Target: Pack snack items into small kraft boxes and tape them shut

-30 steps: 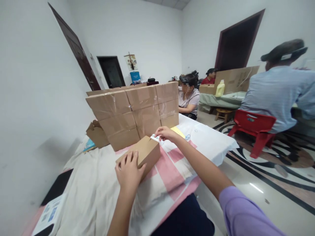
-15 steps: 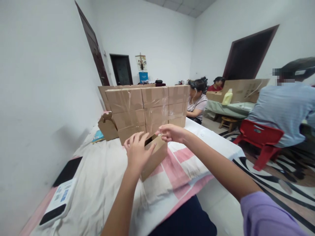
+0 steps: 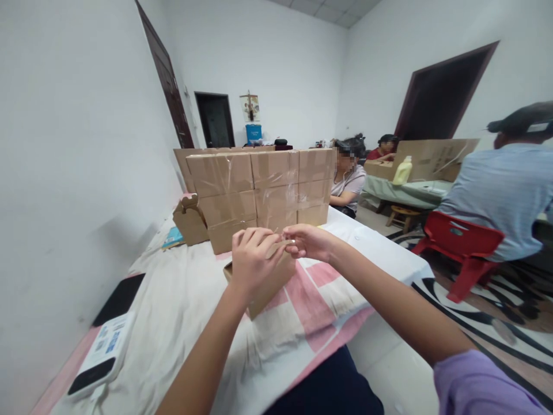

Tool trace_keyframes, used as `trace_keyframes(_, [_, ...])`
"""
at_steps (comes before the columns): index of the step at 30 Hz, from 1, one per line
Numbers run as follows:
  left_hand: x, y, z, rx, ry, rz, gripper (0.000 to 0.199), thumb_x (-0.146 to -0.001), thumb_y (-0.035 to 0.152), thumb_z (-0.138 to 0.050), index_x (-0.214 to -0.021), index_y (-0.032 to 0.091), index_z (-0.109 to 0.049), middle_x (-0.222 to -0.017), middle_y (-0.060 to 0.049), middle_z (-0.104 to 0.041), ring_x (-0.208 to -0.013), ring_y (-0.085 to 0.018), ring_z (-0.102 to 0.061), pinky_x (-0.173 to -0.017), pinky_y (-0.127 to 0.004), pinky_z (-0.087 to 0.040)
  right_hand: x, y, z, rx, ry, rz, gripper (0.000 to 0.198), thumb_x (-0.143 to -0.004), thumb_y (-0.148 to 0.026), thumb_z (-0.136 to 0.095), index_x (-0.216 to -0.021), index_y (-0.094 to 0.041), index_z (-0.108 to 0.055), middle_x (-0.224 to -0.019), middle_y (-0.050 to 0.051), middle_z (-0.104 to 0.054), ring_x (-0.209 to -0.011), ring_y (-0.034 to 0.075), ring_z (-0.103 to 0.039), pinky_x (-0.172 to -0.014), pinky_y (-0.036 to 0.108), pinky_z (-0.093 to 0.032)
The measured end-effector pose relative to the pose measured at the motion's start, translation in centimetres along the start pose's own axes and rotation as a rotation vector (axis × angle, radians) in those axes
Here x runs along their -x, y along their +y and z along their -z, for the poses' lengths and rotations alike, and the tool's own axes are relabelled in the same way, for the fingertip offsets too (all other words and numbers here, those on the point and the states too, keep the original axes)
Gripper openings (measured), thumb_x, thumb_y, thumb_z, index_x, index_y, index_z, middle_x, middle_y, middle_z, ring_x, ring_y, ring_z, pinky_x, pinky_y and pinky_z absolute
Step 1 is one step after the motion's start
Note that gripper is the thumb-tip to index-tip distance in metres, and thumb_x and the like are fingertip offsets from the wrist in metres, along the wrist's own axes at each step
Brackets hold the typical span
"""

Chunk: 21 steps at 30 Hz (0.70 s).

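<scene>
A small open cardboard box [image 3: 274, 282] stands on the cloth-covered table right in front of me. Above its opening, my left hand [image 3: 254, 253] is closed around a thin cardboard flap [image 3: 276, 246]; whether the flap is joined to the box is hidden. My right hand [image 3: 309, 241] meets it from the other side, with thumb and fingers pinched at the flap's right end. Something small and pale shows at those fingertips, too small to name. Close behind both hands rises a taped stack of brown cardboard boxes [image 3: 259, 184].
Left of the stack sits another cardboard box [image 3: 190, 222] with a cut-out edge, beside a blue packet [image 3: 173, 237]. A black flat object [image 3: 118, 300] and a white device with a cable [image 3: 101, 357] lie along the wall. People sit at the right; one uses a red chair [image 3: 464, 239].
My left hand has closed from spread fingers and now holds the flap above the box. The right hand has shifted slightly right and down, still pinched.
</scene>
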<state>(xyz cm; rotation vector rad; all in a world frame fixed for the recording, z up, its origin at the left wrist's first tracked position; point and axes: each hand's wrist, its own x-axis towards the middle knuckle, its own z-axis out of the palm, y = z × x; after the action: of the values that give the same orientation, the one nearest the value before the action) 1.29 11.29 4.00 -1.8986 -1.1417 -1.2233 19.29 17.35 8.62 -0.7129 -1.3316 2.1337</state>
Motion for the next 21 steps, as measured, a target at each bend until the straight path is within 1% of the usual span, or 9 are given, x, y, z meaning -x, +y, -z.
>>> trace_keyframes(5, [0.7, 0.1, -0.3, 0.003, 0.047, 0.022, 0.016, -0.086, 0.037, -0.076, -0.095, 0.025, -0.069, -0.095, 0.000, -0.074, -0.094, -0.021, -0.064, -0.087, -0.041, -0.038, 0.2, 0.8, -0.3, -0.007, 0.003, 0.007, 0.015, -0.078, -0.023, -0.073, -0.084, -0.014, -0.062, -0.085, 0.003, -0.064, -0.053, 0.006, -0.044, -0.042, 0.017, -0.029])
trace_keyframes(8, [0.8, 0.5, -0.3, -0.033, 0.108, -0.019, 0.009, -0.086, 0.030, -0.075, -0.089, 0.024, -0.068, -0.090, 0.000, -0.074, -0.090, -0.020, -0.063, -0.084, -0.040, -0.038, 0.3, 1.1, -0.5, -0.027, 0.004, 0.006, 0.018, -0.077, -0.024, -0.074, -0.082, -0.014, -0.060, -0.080, 0.000, -0.061, -0.052, 0.005, -0.042, -0.043, 0.017, -0.028])
trace_keyframes(10, [0.6, 0.4, 0.0, -0.071, 0.142, -0.070, 0.007, -0.086, 0.023, -0.073, -0.084, 0.023, -0.066, -0.086, 0.001, -0.073, -0.086, -0.019, -0.063, -0.083, -0.039, -0.038, 0.5, 1.1, -0.3, 0.013, 0.009, 0.008, 0.021, -0.076, -0.028, -0.075, -0.083, -0.015, -0.060, -0.074, -0.001, -0.057, -0.052, 0.006, -0.042, -0.044, 0.018, -0.026])
trace_keyframes(12, [0.3, -0.1, 0.5, -0.123, 0.141, -0.179, 0.009, -0.086, 0.019, -0.073, -0.084, 0.023, -0.065, -0.084, 0.002, -0.073, -0.084, -0.018, -0.063, -0.082, -0.039, -0.038, 0.8, 1.1, 0.3, 0.161, -0.015, 0.003, 0.023, -0.078, -0.032, -0.075, -0.083, -0.014, -0.061, -0.067, -0.003, -0.051, -0.050, 0.006, -0.039, -0.044, 0.019, -0.024])
trace_keyframes(15, [-0.3, -1.7, 1.2, -0.167, 0.109, -0.484, 0.011, -0.085, 0.013, -0.071, -0.086, 0.023, -0.067, -0.085, 0.004, -0.075, -0.085, -0.016, -0.063, -0.082, -0.038, -0.038, 1.4, 1.1, 1.5, 0.451, -0.123, -0.059, 0.031, -0.082, -0.040, -0.075, -0.076, -0.014, -0.059, -0.057, -0.007, -0.037, -0.047, 0.006, -0.034, -0.045, 0.020, -0.022])
trace_keyframes(17, [-0.4, -2.9, 1.3, -0.163, 0.106, -0.663, 0.015, -0.087, 0.011, -0.068, -0.087, 0.025, -0.068, -0.088, 0.005, -0.076, -0.086, -0.014, -0.064, -0.082, -0.036, -0.038, 1.8, 1.1, 2.0, 0.575, -0.173, -0.097, 0.038, -0.084, -0.047, -0.073, -0.073, -0.015, -0.056, -0.055, -0.008, -0.035, -0.047, 0.006, -0.034, -0.045, 0.020, -0.020])
trace_keyframes(18, [-0.4, -3.4, 1.2, -0.161, 0.093, -0.700, 0.017, -0.089, 0.011, -0.066, -0.087, 0.027, -0.068, -0.090, 0.006, -0.077, -0.086, -0.013, -0.064, -0.082, -0.035, -0.038, 2.0, 1.1, 2.2, 0.619, -0.178, -0.108, 0.040, -0.085, -0.050, -0.072, -0.074, -0.016, -0.055, -0.055, -0.008, -0.035, -0.046, 0.006, -0.035, -0.045, 0.020, -0.019])
trace_keyframes(19, [-0.3, -3.9, 1.1, -0.153, 0.059, -0.697, 0.019, -0.091, 0.011, -0.063, -0.087, 0.029, -0.069, -0.092, 0.007, -0.077, -0.086, -0.013, -0.065, -0.082, -0.035, -0.038, 2.1, 1.1, 2.2, 0.654, -0.168, -0.112, 0.042, -0.086, -0.053, -0.071, -0.074, -0.016, -0.055, -0.054, -0.008, -0.035, -0.046, 0.006, -0.035, -0.045, 0.020, -0.018])
trace_keyframes(21, [0.1, -4.6, 0.6, -0.122, -0.051, -0.612, 0.023, -0.095, 0.013, -0.058, -0.088, 0.032, -0.070, -0.093, 0.008, -0.078, -0.086, -0.012, -0.066, -0.080, -0.035, -0.039, 2.1, 1.1, 2.2, 0.689, -0.137, -0.123, 0.046, -0.086, -0.058, -0.069, -0.075, -0.016, -0.055, -0.054, -0.007, -0.037, -0.045, 0.006, -0.035, -0.045, 0.020, -0.017])
